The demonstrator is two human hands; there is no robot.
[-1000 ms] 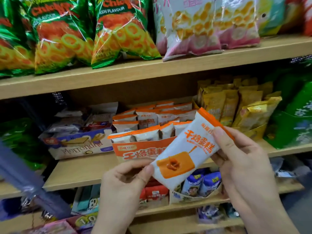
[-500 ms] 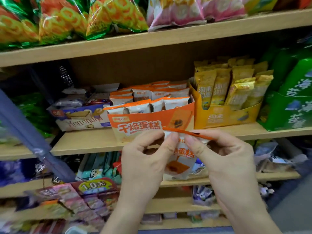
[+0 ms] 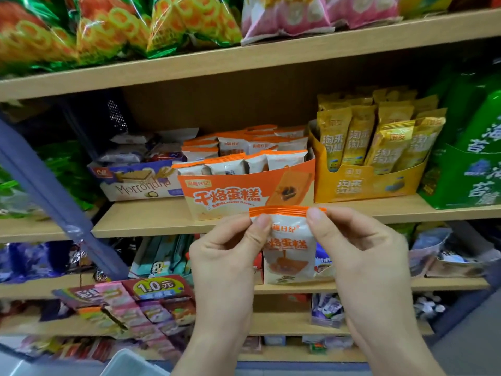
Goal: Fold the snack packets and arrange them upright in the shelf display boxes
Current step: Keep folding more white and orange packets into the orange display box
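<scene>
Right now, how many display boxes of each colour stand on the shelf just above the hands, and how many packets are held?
Orange display box: 1
Yellow display box: 1
Green display box: 1
White-and-purple display box: 1
Held snack packet: 1
Total: 5

Wooden shelves run across in tiers; the top shelf point(image 3: 271, 58) bears green bags point(image 3: 108, 31) at left and pink bags point(image 3: 311, 14) at right, their bottoms hanging over its front edge; the middle shelf point(image 3: 151, 215) carries four boxes in a row: a white wafer box point(image 3: 141, 183), an orange box point(image 3: 244, 196) set forward at the front edge, a yellow box point(image 3: 366, 183) just beside it, a green box point(image 3: 466, 180) at far right; the lower shelf point(image 3: 447, 284) holds teal packs point(image 3: 162, 256) and blurred wrappers.
</scene>
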